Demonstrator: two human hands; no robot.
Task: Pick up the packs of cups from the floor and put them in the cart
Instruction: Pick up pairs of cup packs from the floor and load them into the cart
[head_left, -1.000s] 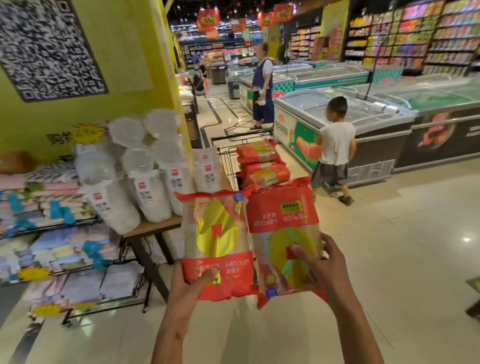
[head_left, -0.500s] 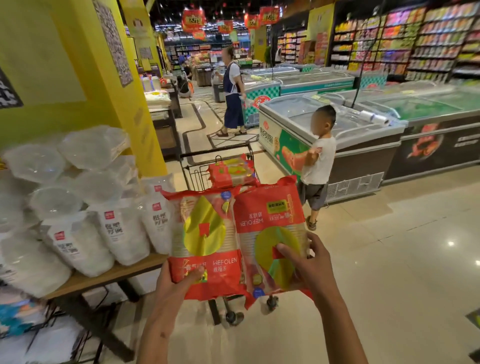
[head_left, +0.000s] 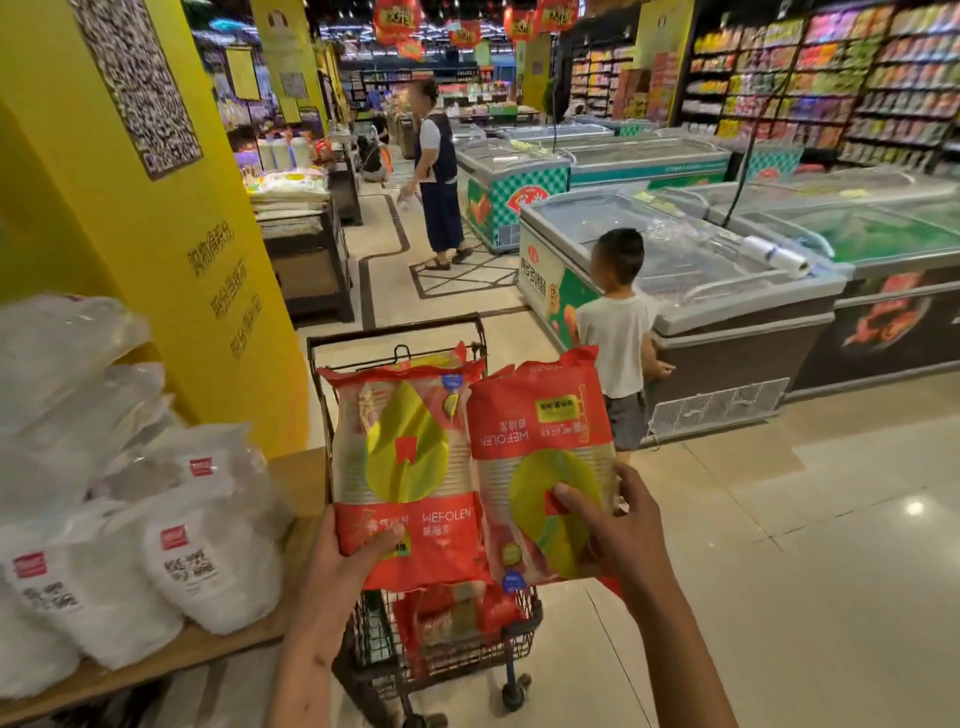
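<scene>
Nearer now, cart (head_left: 332, 457) directly beneath two packs of cups (head_left: 410, 478), one clamped in each of both hands (head_left: 343, 566).

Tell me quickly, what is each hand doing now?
Left hand: grips the left pack of cups.
Right hand: grips the right pack of cups.

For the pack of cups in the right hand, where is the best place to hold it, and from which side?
Probably around its lower half, from the right side, as the right hand does now: thumb across the front, fingers behind. The right pack is a tall, soft sleeve of stacked cups held upright, so wrapping the firm cup stack should steady it better than pinching the loose red film at the top.
</scene>
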